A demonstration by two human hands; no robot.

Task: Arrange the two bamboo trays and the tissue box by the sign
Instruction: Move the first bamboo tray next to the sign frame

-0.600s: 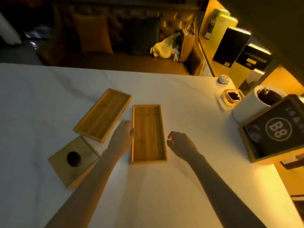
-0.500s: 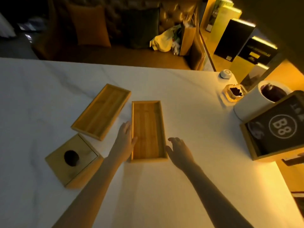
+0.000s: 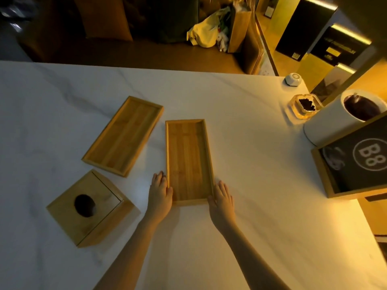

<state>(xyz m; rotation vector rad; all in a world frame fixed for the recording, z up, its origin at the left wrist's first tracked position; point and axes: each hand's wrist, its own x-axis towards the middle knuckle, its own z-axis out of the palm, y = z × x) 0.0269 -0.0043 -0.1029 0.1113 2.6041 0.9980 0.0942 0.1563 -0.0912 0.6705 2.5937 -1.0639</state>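
Note:
Two shallow bamboo trays lie on the white table. The near tray [image 3: 188, 160] points straight away from me; the far tray [image 3: 124, 135] lies angled to its left. My left hand [image 3: 160, 192] presses the near tray's left rim at the near corner. My right hand [image 3: 221, 198] presses its right rim at the opposite near corner. Both hands clasp the tray between them. The wooden tissue box [image 3: 88, 208], with a round hole on top, sits at the left, untouched. The black B8 sign [image 3: 360, 162] in a wooden frame stands at the right edge.
Beside the sign stand a white cylinder container [image 3: 339, 120], a glass ashtray [image 3: 304, 106] and a small white puck [image 3: 293, 79]. The table [image 3: 261, 216] ends at the right, near the sign. A sofa with bags lies beyond the far edge.
My right hand moved in from the right and now touches the near tray's right rim. My left hand slid down toward the tray's near left corner.

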